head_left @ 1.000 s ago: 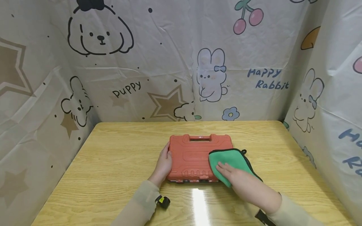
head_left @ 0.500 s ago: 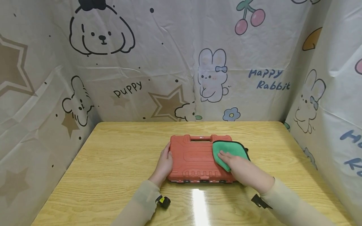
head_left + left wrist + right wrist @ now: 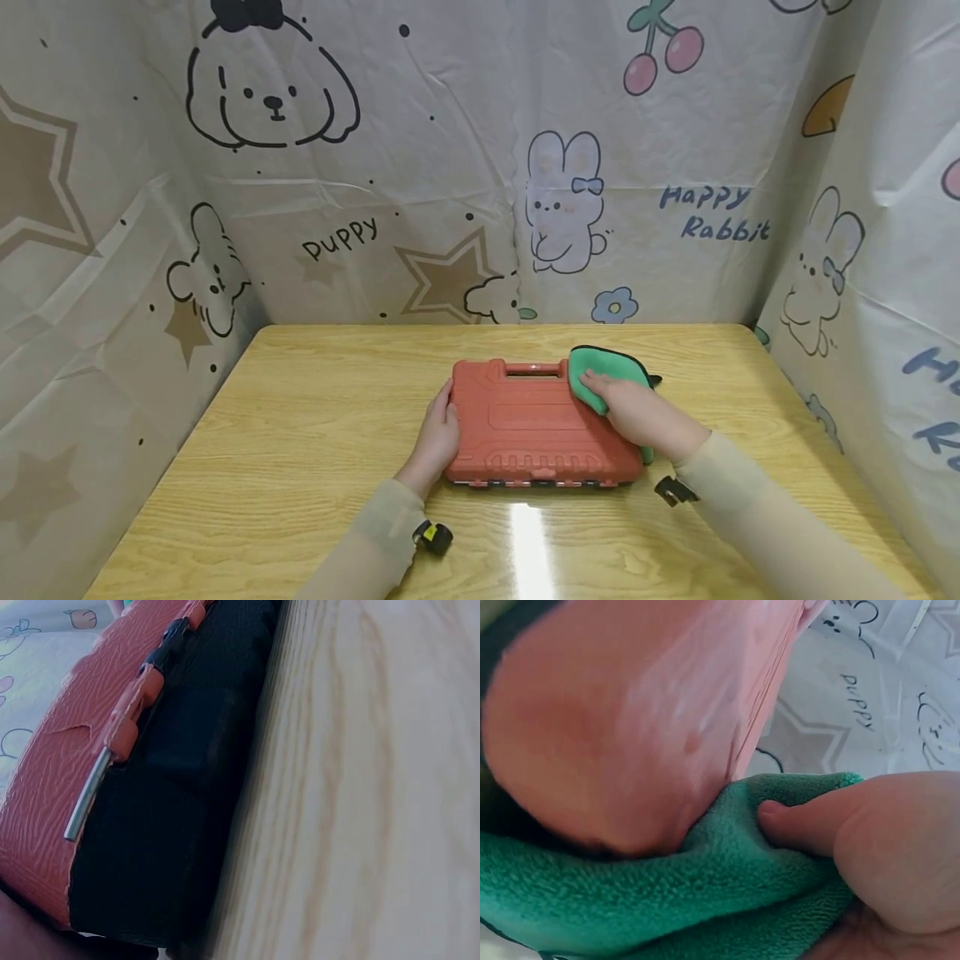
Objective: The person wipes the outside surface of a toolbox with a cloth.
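A red plastic carrying case (image 3: 536, 421) lies flat on the wooden table, its handle on the far side. My left hand (image 3: 437, 433) grips the case's left side, thumb along the top edge. In the left wrist view a metal pin (image 3: 88, 795) runs along the seam between red lid and black base (image 3: 142, 862). My right hand (image 3: 645, 414) holds a green cloth (image 3: 603, 367) with dark edging over the far right corner of the lid. The right wrist view shows the thumb pressing into the cloth's fold (image 3: 727, 847), which wraps the case's side; the fingertips are mostly hidden.
The wooden table (image 3: 322, 400) stretches out on both sides of the case. A printed fabric curtain (image 3: 442, 167) hangs along its back and sides. Each wrist wears a small dark device, the left one (image 3: 435, 537) with a yellow mark.
My right hand has slid the green cloth away from me along the case's right side, from the near part to the far corner. My left hand stays where it was.
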The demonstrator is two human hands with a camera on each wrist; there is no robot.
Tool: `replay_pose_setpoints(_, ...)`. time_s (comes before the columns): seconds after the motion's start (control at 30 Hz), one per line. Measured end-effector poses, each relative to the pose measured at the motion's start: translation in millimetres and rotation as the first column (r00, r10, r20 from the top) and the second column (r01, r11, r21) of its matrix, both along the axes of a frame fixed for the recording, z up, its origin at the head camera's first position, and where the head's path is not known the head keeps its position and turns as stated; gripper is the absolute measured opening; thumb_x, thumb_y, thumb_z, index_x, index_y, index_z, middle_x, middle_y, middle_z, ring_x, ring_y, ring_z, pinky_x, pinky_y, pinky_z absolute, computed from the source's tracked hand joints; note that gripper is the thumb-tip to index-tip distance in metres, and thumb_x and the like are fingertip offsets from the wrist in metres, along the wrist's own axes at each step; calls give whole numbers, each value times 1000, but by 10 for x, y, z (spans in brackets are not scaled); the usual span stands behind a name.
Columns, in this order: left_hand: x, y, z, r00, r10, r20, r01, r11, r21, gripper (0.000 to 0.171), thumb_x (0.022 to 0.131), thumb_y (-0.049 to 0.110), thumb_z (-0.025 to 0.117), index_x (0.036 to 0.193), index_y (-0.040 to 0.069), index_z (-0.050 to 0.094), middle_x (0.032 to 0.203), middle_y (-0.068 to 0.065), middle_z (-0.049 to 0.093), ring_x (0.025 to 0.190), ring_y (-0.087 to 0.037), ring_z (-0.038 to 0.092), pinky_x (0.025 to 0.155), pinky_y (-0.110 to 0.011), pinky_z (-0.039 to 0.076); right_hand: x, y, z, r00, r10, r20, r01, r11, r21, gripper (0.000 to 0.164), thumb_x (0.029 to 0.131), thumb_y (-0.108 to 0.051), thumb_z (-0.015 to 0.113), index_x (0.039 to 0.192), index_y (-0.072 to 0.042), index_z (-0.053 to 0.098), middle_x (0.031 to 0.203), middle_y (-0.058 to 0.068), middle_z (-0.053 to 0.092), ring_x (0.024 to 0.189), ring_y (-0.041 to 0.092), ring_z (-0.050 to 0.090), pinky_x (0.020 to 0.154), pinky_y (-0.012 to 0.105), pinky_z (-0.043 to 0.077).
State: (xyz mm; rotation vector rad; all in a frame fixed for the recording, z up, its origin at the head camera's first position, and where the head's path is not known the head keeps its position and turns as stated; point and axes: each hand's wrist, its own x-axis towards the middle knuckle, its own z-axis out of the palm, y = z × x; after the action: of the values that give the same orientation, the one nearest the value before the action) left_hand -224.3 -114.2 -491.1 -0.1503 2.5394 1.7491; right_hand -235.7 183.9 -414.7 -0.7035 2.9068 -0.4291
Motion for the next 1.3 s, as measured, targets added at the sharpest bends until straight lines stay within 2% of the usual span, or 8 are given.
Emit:
replay_pose_setpoints(0.17, 0, 0, -10, 1000, 2, 1, -2, 1000, 13, 53, 112, 11, 27, 165, 6, 20, 167, -27, 22, 156, -45, 19, 127, -60, 19, -127, 8, -4, 998, -55, 36, 56, 998, -35, 47, 111, -6, 39, 158, -4, 41, 160, 23, 42, 148, 43, 39, 120, 58, 36)
replay_pose_setpoints(0.37, -15, 6, -18, 1000, 8, -3, -8, 1000, 26, 53, 112, 11, 27, 165, 6, 20, 167, -27, 21, 156, -45, 18, 127, -60, 18, -247, 19, -14, 992, -101, 79, 109, 988, -108, 48, 111, -8, 37, 159, -6, 39, 162, 20, 40, 150, 41, 35, 122, 58, 32)
replay_pose_setpoints(0.53, -18, 20, -18, 1000, 11, -3, -11, 999, 30, 53, 112, 11, 27, 165, 5, 20, 167, -28, 21, 156, -46, 18, 127, -60, 18, -322, 37, -48, 994, -99, 39, 102, 990, -93, 50, 108, -2, 38, 158, -4, 39, 161, 21, 41, 151, 41, 35, 123, 57, 31)
replay_pose_setpoints(0.63, -18, 28, -20, 1000, 12, -2, -12, 999, 36, 53, 112, 10, 26, 164, 4, 20, 166, -28, 21, 156, -46, 18, 127, -60, 18, -337, 41, -72, 998, -68, -6, 67, 996, -62, 52, 105, 4, 39, 157, 0, 40, 160, 24, 41, 149, 43, 37, 122, 57, 32)
replay_pose_setpoints(0.83, -19, 28, -28, 1000, 16, 5, -16, 999, 47, 53, 113, 11, 26, 165, 6, 20, 167, -27, 20, 156, -45, 17, 127, -60, 18, -305, 61, -98, 998, -64, -25, 62, 995, -78, 58, 99, 8, 43, 157, 0, 40, 160, 24, 41, 148, 44, 38, 122, 57, 32)
replay_pose_setpoints(0.97, -21, 29, -28, 1000, 19, 18, -20, 998, 60, 53, 113, 12, 26, 165, 8, 19, 168, -26, 19, 156, -45, 16, 126, -61, 18, -247, 92, -119, 997, -73, -8, 71, 990, -122, 53, 106, 2, 41, 159, -3, 38, 161, 23, 40, 149, 43, 38, 121, 58, 33)
replay_pose_setpoints(1.07, -24, 31, -28, 1000, 18, 26, -20, 997, 73, 53, 113, 12, 26, 166, 8, 19, 168, -25, 18, 157, -45, 15, 127, -61, 17, -182, 122, -143, 998, -66, -14, 63, 986, -151, 52, 107, 2, 39, 159, -3, 37, 160, 23, 41, 148, 43, 38, 121, 58, 34)
replay_pose_setpoints(1.3, -26, 38, -16, 999, 18, 32, -20, 996, 89, 53, 113, 13, 25, 166, 8, 18, 169, -24, 16, 157, -43, 14, 127, -60, 17, 50, 154, -155, 996, -29, -81, 20, 993, -113, 61, 97, 12, 46, 157, 1, 40, 159, 25, 42, 146, 46, 41, 118, 59, 37)
